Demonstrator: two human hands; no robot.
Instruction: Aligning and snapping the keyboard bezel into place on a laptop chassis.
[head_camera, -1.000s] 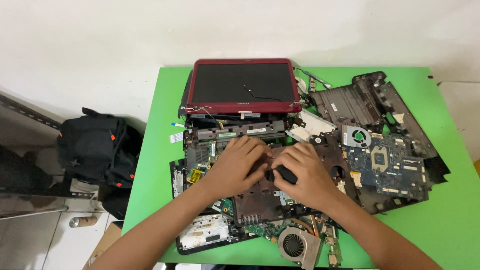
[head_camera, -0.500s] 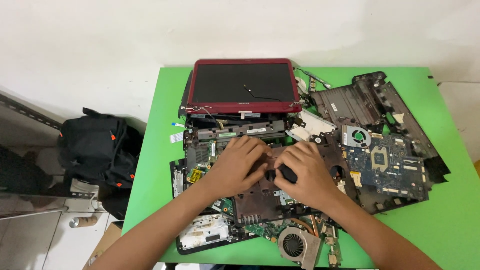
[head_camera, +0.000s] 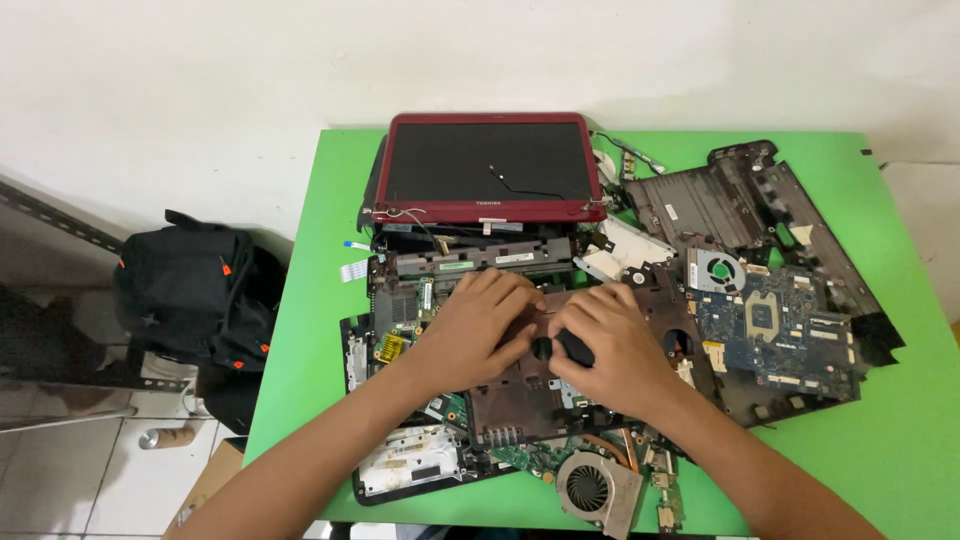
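Nothing has visibly shifted since the earlier frames: both hands rest in the same places on the same dismantled laptop base. It lies at the middle of the green table, just near of the red-framed screen, with its dark brown inner frame facing up. The left hand lies palm down on the base, fingers bent and pressed against it, not closed round anything. The right hand lies just beside it, curled over a small black tool handle that shows between the two hands; how tightly it is gripped cannot be told. To the right sit a blue circuit board and, farther off, a black bottom case. At the near edge lies a cooling fan. Left of the table, on the floor, stands a black backpack.
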